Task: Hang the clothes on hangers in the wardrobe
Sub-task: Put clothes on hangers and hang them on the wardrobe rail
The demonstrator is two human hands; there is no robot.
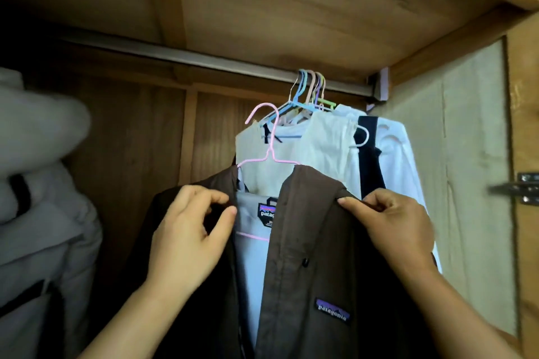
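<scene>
Head view, the only one there is: you've got the dark brown button-front jacket with the purple chest logo patch on the thin pink wire hanger, in the lower middle of the frame. Your left hand pinches the jacket's left collar edge between thumb and fingers, and your right hand has its fingers curled over the right shoulder seam, gripping the fabric. Neither hand is on the hanger itself.

The bit that matters is the hanger's hook. It's up above both hands, centre frame, not on anything yet, and it opens toward the left of the frame. The grey metal wardrobe rail sits higher and further back, running from the upper left down toward the right centre. The jacket's shoulder line runs left to right between your hands, roughly along the rail, so I'd guess you need to lift and twist it to get the hook over.

The left hand looks a touch nearer the hook. The free stretch of rail is left of the bunch of pastel plastic hangers carrying white and cream tops, so aim there.
</scene>
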